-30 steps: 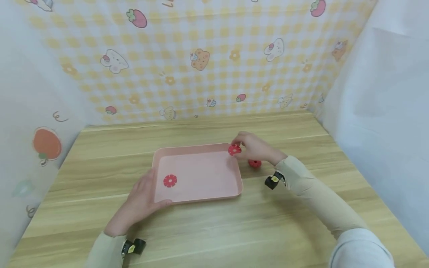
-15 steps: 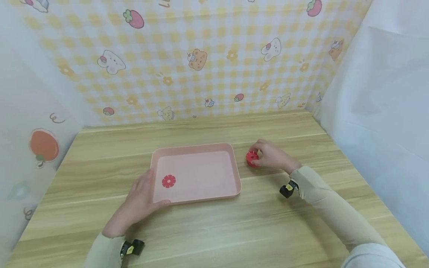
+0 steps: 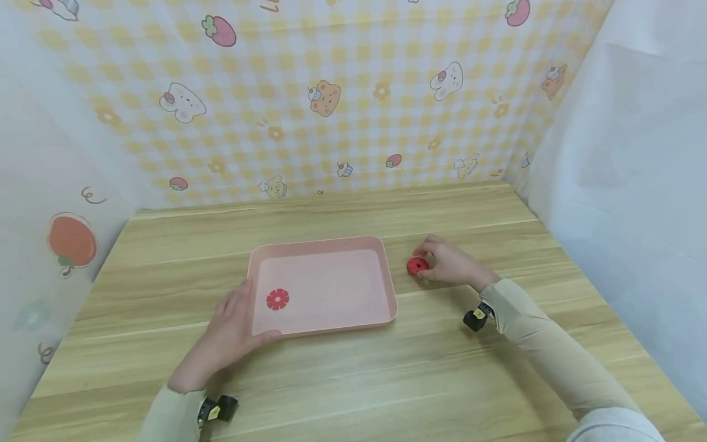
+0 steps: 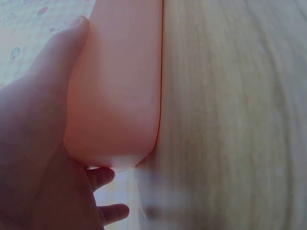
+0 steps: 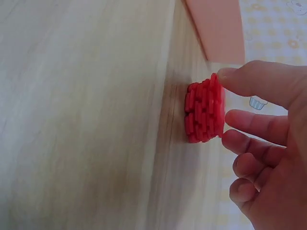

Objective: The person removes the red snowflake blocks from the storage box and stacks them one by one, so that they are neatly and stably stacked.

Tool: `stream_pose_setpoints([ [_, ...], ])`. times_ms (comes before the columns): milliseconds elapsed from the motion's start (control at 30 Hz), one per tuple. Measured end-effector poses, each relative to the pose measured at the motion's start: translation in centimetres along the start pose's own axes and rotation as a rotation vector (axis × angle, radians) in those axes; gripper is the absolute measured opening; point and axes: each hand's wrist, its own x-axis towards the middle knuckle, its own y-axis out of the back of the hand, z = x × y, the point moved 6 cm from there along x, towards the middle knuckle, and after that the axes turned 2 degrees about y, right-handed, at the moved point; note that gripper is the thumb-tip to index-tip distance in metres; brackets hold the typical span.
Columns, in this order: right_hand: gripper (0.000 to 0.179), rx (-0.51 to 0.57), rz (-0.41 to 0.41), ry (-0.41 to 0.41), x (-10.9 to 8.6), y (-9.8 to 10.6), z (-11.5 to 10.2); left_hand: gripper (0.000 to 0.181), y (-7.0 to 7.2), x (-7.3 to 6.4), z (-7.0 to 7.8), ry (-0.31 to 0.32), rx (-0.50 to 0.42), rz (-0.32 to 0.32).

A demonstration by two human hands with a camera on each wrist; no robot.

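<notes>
A shallow pink tray (image 3: 331, 276) lies on the wooden table. At its near left corner my left hand (image 3: 223, 334) grips it, the thumb along the near rim and the fingers at the left end. One notched red snowflake building disc (image 3: 278, 299) lies flat inside, toward the left. Just right of the tray stands a short stack of several such discs (image 5: 195, 115), lined up one on another. My right hand (image 3: 453, 264) is over this stack, with thumb and fingertips at the edges of the top disc (image 5: 217, 105). The last two fingers are curled, touching nothing.
The wooden tabletop (image 3: 331, 380) stretches around the tray and stack. A yellow checked cloth (image 3: 353, 110) with cartoon prints hangs behind it, and a white sheet (image 3: 635, 159) hangs at the right. Each wrist carries a small black camera (image 3: 475, 317).
My right hand has brought a red disc from the tray's right rim over to the stack and lowered onto it. The left hand has stayed at the tray corner.
</notes>
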Motion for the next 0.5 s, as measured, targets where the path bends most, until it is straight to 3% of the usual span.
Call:
stream_pose_setpoints([
  [200, 0.046, 0.004, 0.007, 0.002, 0.7, 0.7, -1.1, 0.12, 0.2, -0.1, 0.0, -0.005, -0.005, 0.007],
  [500, 0.033, 0.017, -0.059, 0.061, 3.7, 1.0, -4.5, 0.119, 0.2, 0.0, 0.0, -0.023, -0.024, 0.009],
])
